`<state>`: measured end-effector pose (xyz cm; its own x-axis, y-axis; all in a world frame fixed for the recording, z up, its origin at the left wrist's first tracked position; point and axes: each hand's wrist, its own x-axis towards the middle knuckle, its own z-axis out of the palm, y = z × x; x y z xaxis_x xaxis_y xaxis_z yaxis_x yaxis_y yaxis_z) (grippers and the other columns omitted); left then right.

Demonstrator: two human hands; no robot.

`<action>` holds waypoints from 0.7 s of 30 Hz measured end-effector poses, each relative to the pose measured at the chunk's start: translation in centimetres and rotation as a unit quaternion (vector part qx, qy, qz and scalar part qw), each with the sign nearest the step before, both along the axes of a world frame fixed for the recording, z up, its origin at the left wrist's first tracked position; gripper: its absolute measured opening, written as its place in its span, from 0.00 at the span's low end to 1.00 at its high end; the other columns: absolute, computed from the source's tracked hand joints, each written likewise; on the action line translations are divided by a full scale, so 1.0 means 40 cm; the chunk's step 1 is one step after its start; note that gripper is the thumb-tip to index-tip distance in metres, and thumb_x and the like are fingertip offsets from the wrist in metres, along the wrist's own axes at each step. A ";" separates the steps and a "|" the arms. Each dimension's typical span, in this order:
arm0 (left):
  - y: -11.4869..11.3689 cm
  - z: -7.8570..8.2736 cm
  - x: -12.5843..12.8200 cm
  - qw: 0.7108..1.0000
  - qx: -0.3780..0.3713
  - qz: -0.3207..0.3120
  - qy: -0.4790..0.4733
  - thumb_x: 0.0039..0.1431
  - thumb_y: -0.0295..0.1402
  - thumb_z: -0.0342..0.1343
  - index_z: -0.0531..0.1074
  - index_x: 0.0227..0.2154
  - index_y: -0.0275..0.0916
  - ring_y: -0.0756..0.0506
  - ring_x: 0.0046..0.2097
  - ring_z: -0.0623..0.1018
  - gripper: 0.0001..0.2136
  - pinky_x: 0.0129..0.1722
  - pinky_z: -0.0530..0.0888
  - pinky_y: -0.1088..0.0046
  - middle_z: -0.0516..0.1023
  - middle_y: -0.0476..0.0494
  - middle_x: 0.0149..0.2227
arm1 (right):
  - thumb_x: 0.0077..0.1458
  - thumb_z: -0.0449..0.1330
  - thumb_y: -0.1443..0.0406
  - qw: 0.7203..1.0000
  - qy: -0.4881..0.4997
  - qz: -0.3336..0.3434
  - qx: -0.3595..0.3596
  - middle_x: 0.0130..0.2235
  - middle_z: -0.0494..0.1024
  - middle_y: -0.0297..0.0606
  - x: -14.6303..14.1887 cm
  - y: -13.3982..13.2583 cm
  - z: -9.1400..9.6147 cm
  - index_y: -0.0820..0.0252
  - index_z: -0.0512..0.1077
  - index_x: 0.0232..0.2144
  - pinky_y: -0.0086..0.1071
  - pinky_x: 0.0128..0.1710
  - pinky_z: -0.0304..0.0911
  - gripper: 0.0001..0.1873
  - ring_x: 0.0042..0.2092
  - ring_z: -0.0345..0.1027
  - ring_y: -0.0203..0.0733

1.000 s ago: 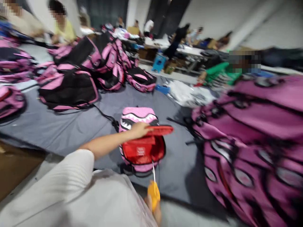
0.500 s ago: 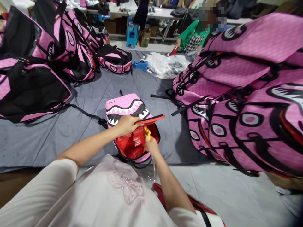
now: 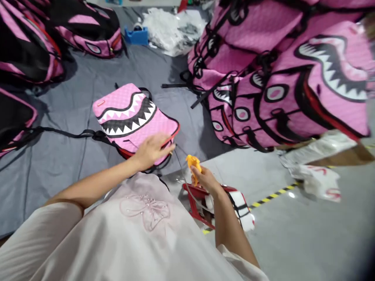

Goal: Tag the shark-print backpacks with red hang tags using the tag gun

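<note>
Fingers of the left hand (image 3: pixel 152 150) lay blurred on the near edge of the pink backpack (image 3: pixel 131 117) stretching beyond them, grip impossible to tell, while to their right fingers of the right hand (image 3: pixel 206 179) clenched an orange piece (image 3: pixel 193 162).

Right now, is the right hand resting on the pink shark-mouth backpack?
No, the right hand holds a small yellow object clear of the pink shark-mouth backpack; only the left hand touches it.
</note>
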<state>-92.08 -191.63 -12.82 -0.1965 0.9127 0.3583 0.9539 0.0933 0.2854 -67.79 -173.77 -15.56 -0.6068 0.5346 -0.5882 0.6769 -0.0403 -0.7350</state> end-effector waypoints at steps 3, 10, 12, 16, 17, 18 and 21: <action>0.003 -0.099 0.083 0.989 -0.144 0.009 0.012 0.65 0.27 0.50 0.79 0.46 0.41 0.34 0.71 0.58 0.14 0.65 0.60 0.47 0.60 0.39 0.70 | 0.53 0.62 0.45 0.997 -0.041 0.003 -0.073 0.20 0.72 0.32 0.080 -0.051 -0.046 0.57 0.64 0.30 0.29 0.22 0.61 0.23 0.20 0.67 0.38; 0.045 -0.146 0.132 0.961 -0.181 0.208 0.000 0.59 0.46 0.59 0.71 0.59 0.34 0.24 0.73 0.41 0.29 0.67 0.48 0.40 0.40 0.30 0.74 | 0.55 0.59 0.45 0.994 0.008 -0.054 -0.093 0.19 0.72 0.31 0.120 -0.173 -0.216 0.56 0.63 0.30 0.29 0.21 0.60 0.22 0.19 0.66 0.37; 0.069 -0.157 0.118 0.956 -0.181 0.233 0.009 0.60 0.43 0.58 0.73 0.55 0.31 0.24 0.73 0.43 0.25 0.66 0.50 0.40 0.45 0.25 0.73 | 0.56 0.58 0.45 0.992 0.022 -0.064 -0.104 0.19 0.72 0.30 0.118 -0.190 -0.239 0.56 0.63 0.31 0.29 0.22 0.60 0.22 0.20 0.67 0.37; 0.108 -0.160 0.049 0.949 -0.183 0.252 -0.041 0.61 0.37 0.54 0.77 0.39 0.31 0.29 0.64 0.66 0.13 0.60 0.64 0.53 0.65 0.23 0.64 | 0.55 0.57 0.43 0.993 0.078 -0.071 -0.055 0.22 0.73 0.32 0.111 -0.194 -0.251 0.57 0.66 0.30 0.30 0.26 0.61 0.24 0.23 0.67 0.37; 0.118 -0.142 0.024 0.950 -0.171 0.252 -0.066 0.61 0.37 0.54 0.77 0.36 0.33 0.32 0.58 0.72 0.12 0.56 0.68 0.58 0.71 0.26 0.59 | 0.55 0.57 0.42 0.991 0.100 -0.079 -0.046 0.22 0.73 0.33 0.110 -0.190 -0.251 0.58 0.66 0.30 0.31 0.26 0.61 0.24 0.24 0.67 0.38; 0.128 -0.112 -0.001 0.952 -0.146 0.253 -0.090 0.61 0.38 0.54 0.76 0.33 0.35 0.36 0.51 0.76 0.11 0.51 0.71 0.62 0.76 0.30 0.52 | 0.54 0.57 0.42 0.987 0.125 -0.088 -0.046 0.22 0.73 0.33 0.107 -0.183 -0.250 0.58 0.66 0.30 0.31 0.27 0.61 0.25 0.24 0.67 0.38; 0.156 0.040 -0.072 0.955 0.022 0.259 -0.144 0.58 0.42 0.58 0.71 0.25 0.38 0.46 0.32 0.73 0.13 0.35 0.69 0.72 0.73 0.47 0.27 | 0.55 0.56 0.41 0.969 0.205 -0.114 -0.073 0.22 0.72 0.32 0.098 -0.153 -0.243 0.57 0.65 0.31 0.32 0.28 0.62 0.25 0.24 0.66 0.39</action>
<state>-94.95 -185.40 -11.21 -0.7139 0.6510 0.2580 0.6645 0.5135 0.5429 -63.87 -179.88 -25.27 -0.6811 0.6114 -0.4028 0.2908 -0.2790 -0.9152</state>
